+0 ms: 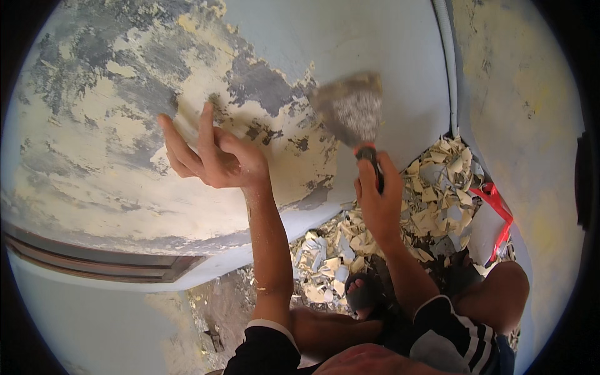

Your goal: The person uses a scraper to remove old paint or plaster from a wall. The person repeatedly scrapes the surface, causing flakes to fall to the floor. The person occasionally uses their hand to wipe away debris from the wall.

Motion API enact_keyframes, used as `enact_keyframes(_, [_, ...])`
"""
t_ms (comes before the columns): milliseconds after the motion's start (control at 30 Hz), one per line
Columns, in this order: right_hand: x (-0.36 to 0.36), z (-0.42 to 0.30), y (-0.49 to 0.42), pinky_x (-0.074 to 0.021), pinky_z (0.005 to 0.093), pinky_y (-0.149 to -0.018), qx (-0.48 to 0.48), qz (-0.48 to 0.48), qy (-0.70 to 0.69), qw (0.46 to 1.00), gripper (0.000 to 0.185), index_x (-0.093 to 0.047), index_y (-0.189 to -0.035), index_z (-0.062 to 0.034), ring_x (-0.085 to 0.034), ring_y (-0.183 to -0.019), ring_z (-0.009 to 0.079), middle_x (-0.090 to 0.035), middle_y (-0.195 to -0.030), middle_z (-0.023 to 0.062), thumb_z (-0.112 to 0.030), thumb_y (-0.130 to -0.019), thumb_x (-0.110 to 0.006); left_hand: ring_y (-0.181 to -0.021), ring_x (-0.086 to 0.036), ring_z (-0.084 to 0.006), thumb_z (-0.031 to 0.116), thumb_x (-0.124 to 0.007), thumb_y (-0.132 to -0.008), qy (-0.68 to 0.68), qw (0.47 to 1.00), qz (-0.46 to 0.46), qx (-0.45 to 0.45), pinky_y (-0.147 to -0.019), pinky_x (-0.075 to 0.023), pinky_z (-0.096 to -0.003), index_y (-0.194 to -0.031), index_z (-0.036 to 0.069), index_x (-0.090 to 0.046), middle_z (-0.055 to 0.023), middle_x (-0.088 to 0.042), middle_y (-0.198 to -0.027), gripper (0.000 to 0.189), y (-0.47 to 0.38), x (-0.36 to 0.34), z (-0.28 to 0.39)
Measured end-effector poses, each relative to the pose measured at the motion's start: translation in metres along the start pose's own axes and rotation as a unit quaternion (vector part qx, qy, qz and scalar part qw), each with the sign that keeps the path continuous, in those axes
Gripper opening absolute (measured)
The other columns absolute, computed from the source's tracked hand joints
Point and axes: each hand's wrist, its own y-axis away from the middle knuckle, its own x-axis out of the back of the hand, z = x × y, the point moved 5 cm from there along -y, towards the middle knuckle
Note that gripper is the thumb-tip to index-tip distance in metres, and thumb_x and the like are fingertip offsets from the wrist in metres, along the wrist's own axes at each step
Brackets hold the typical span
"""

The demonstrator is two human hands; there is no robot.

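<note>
In my right hand (pixel 382 201) is a paint scraper with a wide metal blade (pixel 351 105) and a black and red handle (pixel 367 157). The blade is smeared and a little blurred, in front of the wall near the edge of the remaining blue-grey paint (pixel 337 33). Whether its edge touches the wall I cannot tell. My left hand (pixel 220 161) is raised before the scraped part of the wall (pixel 117 187), fingers apart and holding nothing. Cream and dark grey patches show there where paint has come off.
Paint flakes (pixel 436 197) are heaped along the wall's foot and into the corner, around my sandalled foot (pixel 360 293). A pale pipe (pixel 447 61) runs down the corner. Red plastic strip (pixel 497 201) lies by the right wall (pixel 515 93). A brown wooden frame (pixel 108 265) is at lower left.
</note>
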Motion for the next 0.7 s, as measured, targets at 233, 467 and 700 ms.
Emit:
enact_keyframes(233, [-0.011,-0.036,-0.021,-0.0295,0.0186,-0.046,0.011,-0.026,-0.028,0.999,0.019,-0.062,-0.107,-0.0023,-0.039,-0.052,-0.001,-0.044,-0.066,-0.0088,-0.021,-0.107,-0.056,-0.134,-0.044,-0.0262,0.0,-0.047,-0.087,0.022,0.999,0.007,0.044,-0.099,-0.0383,-0.0394,-0.109,0.009,-0.079,-0.0195,-0.052,-0.152,0.04,-0.002,-0.003,-0.004])
enact_keyframes(467, [0.005,-0.014,-0.013,-0.029,0.0195,-0.045,-0.009,-0.038,0.001,0.999,0.021,-0.062,-0.106,-0.0026,-0.039,-0.052,-0.0001,-0.044,-0.064,-0.0079,-0.023,-0.107,-0.056,-0.134,-0.046,-0.0257,0.001,-0.047,-0.09,0.025,0.999,0.013,0.035,-0.103,-0.0359,-0.0427,-0.107,0.009,-0.08,-0.0189,-0.053,-0.151,0.038,0.002,0.0,-0.003])
enact_keyframes(700, [0.002,-0.018,-0.014,-0.0321,0.0231,-0.053,0.004,-0.021,0.036,0.999,0.017,-0.066,-0.106,-0.0019,-0.039,-0.06,0.0026,-0.047,-0.068,-0.0047,-0.018,-0.104,-0.06,-0.135,-0.046,-0.0248,0.004,-0.048,-0.092,0.015,0.999,0.02,0.037,-0.103,-0.0349,-0.0409,-0.107,0.01,-0.08,-0.0191,-0.053,-0.15,0.036,-0.001,-0.004,-0.003])
